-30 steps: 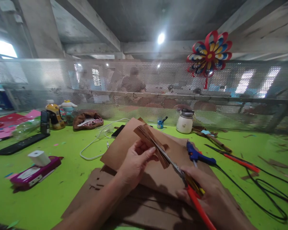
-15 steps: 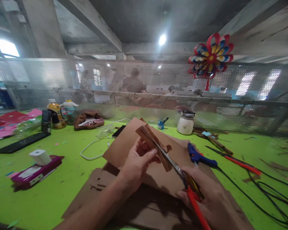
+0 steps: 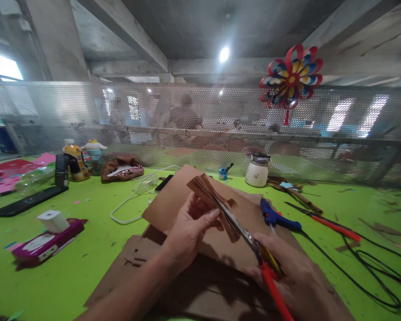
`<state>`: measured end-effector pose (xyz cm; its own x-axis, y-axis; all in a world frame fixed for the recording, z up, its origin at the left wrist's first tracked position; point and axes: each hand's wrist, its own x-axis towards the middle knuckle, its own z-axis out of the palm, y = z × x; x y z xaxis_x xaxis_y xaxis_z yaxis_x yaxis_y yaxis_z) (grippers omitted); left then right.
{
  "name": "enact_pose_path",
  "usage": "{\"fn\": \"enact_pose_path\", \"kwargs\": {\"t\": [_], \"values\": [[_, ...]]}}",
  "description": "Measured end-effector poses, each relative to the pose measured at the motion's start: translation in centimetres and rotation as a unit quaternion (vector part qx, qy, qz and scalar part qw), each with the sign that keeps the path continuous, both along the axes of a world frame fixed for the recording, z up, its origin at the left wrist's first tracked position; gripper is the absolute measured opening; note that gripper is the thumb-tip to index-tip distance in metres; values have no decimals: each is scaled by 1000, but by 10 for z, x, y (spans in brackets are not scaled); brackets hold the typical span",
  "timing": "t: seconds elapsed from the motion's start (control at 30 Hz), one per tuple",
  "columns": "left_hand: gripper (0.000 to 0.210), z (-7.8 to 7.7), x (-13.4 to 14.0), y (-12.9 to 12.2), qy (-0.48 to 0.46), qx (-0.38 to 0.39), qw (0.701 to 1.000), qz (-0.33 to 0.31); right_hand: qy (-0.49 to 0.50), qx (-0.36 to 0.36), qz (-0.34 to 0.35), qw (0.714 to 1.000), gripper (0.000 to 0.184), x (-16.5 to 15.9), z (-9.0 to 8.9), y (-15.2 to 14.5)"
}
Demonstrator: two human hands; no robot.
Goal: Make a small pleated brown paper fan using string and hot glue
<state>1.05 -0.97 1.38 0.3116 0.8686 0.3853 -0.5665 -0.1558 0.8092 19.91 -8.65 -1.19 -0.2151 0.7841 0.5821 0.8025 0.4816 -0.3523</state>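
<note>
My left hand (image 3: 195, 225) is closed, pinching a folded stack of brown paper (image 3: 202, 189) between thumb and fingers. Wrapped round the red and yellow handles, my right hand (image 3: 284, 267) grips a pair of scissors (image 3: 250, 240). The scissor blades lie along the paper stack, pointing up and left, close to my left thumb. Under both hands are large brown paper sheets (image 3: 173, 196), with a few small scraps on the lower one. Part of the blades is hidden by the paper.
Right of the sheets lie a blue glue gun (image 3: 279, 218) and a red-handled tool (image 3: 337, 227) with black cables. A white jar (image 3: 257, 171) and a small blue bottle (image 3: 223, 173) stand behind. On the left are a purple power strip (image 3: 50, 243) and a white charging cable (image 3: 120, 220).
The whole view has shifted slightly. Both hands keep their grips on the paper stack and scissors, and a curled paper bit by the blades looks lower and smaller.
</note>
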Motion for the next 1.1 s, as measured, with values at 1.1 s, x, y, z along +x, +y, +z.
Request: {"fn": "enact_pose_path", "kwargs": {"t": [1.1], "values": [[54,2,-3,-3,8,0,1000,-29,4,51,25,998,26,1,-11,5]]}}
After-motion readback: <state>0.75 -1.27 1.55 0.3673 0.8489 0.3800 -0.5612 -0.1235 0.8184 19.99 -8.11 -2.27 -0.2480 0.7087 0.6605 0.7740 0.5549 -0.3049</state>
